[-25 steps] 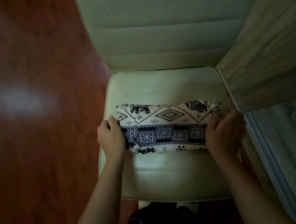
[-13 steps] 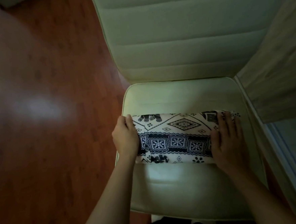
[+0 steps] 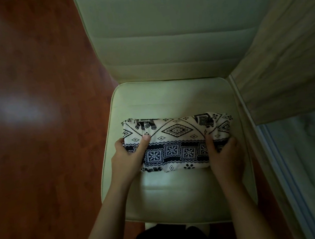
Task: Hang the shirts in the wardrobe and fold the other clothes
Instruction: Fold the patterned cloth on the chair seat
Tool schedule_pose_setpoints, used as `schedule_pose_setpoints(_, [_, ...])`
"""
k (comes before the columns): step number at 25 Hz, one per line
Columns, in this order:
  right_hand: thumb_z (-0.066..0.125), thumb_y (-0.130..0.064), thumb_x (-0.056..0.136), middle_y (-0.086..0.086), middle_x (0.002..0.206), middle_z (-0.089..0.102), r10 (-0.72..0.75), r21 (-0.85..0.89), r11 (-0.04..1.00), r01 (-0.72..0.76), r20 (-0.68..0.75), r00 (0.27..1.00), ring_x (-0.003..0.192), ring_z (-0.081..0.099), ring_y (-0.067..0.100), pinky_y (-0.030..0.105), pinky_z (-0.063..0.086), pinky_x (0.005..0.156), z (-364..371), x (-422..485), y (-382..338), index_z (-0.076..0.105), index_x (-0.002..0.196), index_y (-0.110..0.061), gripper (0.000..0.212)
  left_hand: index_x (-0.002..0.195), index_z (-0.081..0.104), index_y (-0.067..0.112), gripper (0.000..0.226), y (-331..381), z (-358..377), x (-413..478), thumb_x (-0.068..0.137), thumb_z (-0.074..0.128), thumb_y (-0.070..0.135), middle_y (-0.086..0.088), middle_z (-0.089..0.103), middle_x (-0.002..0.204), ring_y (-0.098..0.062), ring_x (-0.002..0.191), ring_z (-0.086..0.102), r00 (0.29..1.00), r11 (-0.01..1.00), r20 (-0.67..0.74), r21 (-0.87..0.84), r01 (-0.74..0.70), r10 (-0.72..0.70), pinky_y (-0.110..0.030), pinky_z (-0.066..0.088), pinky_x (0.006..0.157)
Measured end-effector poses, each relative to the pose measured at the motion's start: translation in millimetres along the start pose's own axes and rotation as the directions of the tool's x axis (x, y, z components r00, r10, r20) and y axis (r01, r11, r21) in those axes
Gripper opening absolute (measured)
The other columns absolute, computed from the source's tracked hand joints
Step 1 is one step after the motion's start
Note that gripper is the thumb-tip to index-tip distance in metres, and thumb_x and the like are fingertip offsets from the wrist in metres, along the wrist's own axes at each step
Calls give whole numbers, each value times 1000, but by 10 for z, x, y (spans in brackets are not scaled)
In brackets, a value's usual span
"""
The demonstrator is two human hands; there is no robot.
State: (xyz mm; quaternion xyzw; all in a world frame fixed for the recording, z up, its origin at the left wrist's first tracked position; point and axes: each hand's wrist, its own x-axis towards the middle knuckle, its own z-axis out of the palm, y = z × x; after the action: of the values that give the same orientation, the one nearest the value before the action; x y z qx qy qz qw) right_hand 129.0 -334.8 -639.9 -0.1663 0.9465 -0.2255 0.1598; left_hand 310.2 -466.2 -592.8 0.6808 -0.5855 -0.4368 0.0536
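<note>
Since half a second ago our right hand [image 3: 223,157] went from flat to gripping; left hand [image 3: 126,157] also pinches the folded patterned garment [image 3: 177,142], mid-seat on the chair [image 3: 177,202]. Soft, light, floppy: we'd hold both ends.

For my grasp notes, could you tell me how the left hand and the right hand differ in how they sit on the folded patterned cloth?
The left hand grips the left end of the patterned cloth, its thumb pointing up over the print; the right hand covers the right end, with its thumb on top and its fingers curled over the cloth's edge. Both grip the cloth on the chair seat.
</note>
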Motion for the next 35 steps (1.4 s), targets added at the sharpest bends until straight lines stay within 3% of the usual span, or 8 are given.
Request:
schedule_pose_setpoints(3, [44, -59, 85, 22, 103, 57, -10, -45, 999, 10, 3, 1000, 97, 54, 37, 42, 46, 77, 42, 42, -38, 56, 107, -2, 63, 108, 64, 22, 68, 10, 16, 40, 62, 68, 72, 12, 67, 99, -12, 89, 63, 1000, 994, 9, -105, -12, 13, -34, 51, 85])
schedule_pose_setpoints(6, [40, -53, 89, 18, 103, 63, -34, 3, 999, 34, -34, 999, 90, 60, 36, 38, 48, 68, 7, 14, -102, 51, 116, -5, 56, 79, 69, 18, 51, 3, 82, 51, 65, 69, 67, 0, 72, 74, -19, 71, 67, 993, 990, -67, -93, -102, 96, -36, 55, 65])
schedule_pose_setpoints(11, [42, -47, 91, 17, 98, 66, -20, 197, 980, 27, -36, 999, 78, 65, 36, 41, 52, 61, -49, -31, -133, 44, 119, -7, 49, 88, 65, 17, 55, 88, 103, 37, 70, 62, 69, -3, 69, 76, -22, 74, 63, 971, 984, -178, -48, -173, 162, -37, 51, 72])
schedule_pose_setpoints(18, [38, -60, 89, 16, 121, 61, -75, 462, 859, 220, -312, 947, 106, 62, 29, 43, 52, 85, -944, -76, -738, 39, 132, -10, 66, 86, 66, 25, 32, 1030, -480, -295, 76, 68, 55, 6, 69, 79, -17, 77, 64, 885, 901, -298, -141, -411, 358, -32, 51, 76])
schedule_pose_setpoints(22, [34, -63, 83, 14, 102, 68, -69, 457, 824, 336, -508, 859, 85, 66, 33, 37, 51, 67, -2153, -100, -1309, 46, 114, -10, 63, 86, 67, 26, 21, 2105, -1109, -903, 77, 71, 44, 14, 63, 74, -2, 70, 58, 790, 765, -341, -242, -597, 509, -6, 41, 62])
schedule_pose_setpoints(24, [36, -63, 82, 14, 102, 67, -56, 459, 789, 408, -608, 792, 87, 64, 34, 38, 50, 68, -3028, -210, -1641, 47, 108, -13, 57, 89, 69, 23, 24, 2768, -1485, -1347, 76, 73, 43, 13, 63, 75, -4, 71, 58, 722, 666, -351, -286, -689, 596, -1, 37, 58])
schedule_pose_setpoints(28, [42, -58, 89, 15, 110, 65, -14, 375, 768, 519, -800, 600, 93, 64, 34, 39, 52, 76, -4744, -498, -2111, 44, 119, -13, 55, 88, 69, 26, 33, 4065, -2140, -2366, 71, 73, 53, 14, 68, 79, -7, 78, 65, 580, 438, -346, -409, -801, 738, -27, 50, 72])
schedule_pose_setpoints(35, [41, -64, 85, 13, 93, 70, 38, 90, 823, 561, -994, 104, 82, 65, 35, 34, 45, 62, -7553, -1519, -1925, 49, 109, -10, 60, 86, 69, 22, 29, 5662, -2627, -4686, 74, 73, 48, 12, 67, 73, 0, 71, 62, 159, -84, -377, -552, -830, 912, -18, 46, 59])
